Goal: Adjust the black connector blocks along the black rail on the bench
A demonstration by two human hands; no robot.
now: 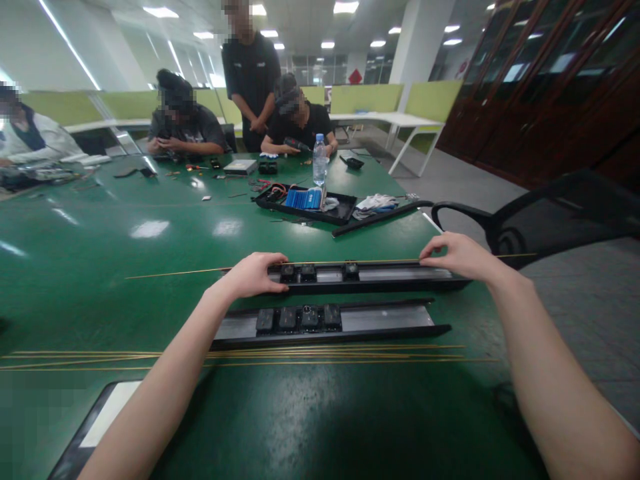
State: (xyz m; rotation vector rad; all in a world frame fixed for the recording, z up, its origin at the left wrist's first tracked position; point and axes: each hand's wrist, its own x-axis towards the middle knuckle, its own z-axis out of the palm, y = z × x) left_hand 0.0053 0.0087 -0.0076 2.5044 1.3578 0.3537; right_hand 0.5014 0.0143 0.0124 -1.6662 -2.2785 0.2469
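Note:
A long black channel (380, 288) with a pale inner floor lies across the table, with 3 black blocks (309, 272) set in it. My left hand (253, 275) grips its left part, fingers over the far edge and thumb at the near side. A thin brass-coloured rod (170, 274) runs along the far edge and sticks out past both ends. Near the channel's right end, my right hand (453, 255) pinches this rod between thumb and fingertips. Closer to me lies a second black channel (387, 320) holding several black blocks (309, 319).
Several loose thin rods (350, 357) lie nearest me. Beyond the channels are a black tray (345, 208) with blue pieces, white gloves (375, 205), a black strip (380, 219) and a water bottle (319, 160). A chair (555, 213) stands at right. Several people are across the table.

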